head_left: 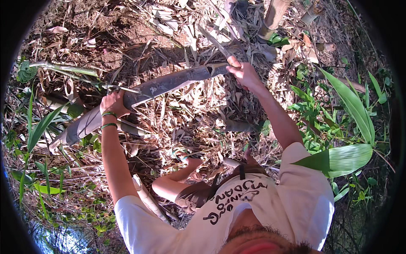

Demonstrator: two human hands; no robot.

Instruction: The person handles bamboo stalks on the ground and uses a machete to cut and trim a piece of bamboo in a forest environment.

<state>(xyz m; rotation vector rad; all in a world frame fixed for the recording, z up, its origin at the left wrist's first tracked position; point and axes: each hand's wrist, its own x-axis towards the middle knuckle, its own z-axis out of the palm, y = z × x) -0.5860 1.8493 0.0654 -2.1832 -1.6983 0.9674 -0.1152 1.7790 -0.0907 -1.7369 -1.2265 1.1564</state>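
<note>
A long grey-brown bamboo pole [169,84] lies slantwise across the ground in front of me, its right end farther away than its left. My left hand [114,104] grips the pole left of its middle, thumb and fingers spread round its upper side. Two green bands circle that wrist. Beside the pole's right end, my right hand [245,75] is closed round the brown handle of what looks like a machete [215,43]. Its narrow grey blade points away and to the left, above the pole. Whether the right hand also touches the pole cannot be made out.
Dry bamboo leaves cover the ground. A green stick [63,67] lies beyond my left hand. Thick bamboo stumps [272,19] stand at the far right. Broad green leaves [344,161] reach in near my right arm. A pale bamboo piece [149,199] lies by my bent leg.
</note>
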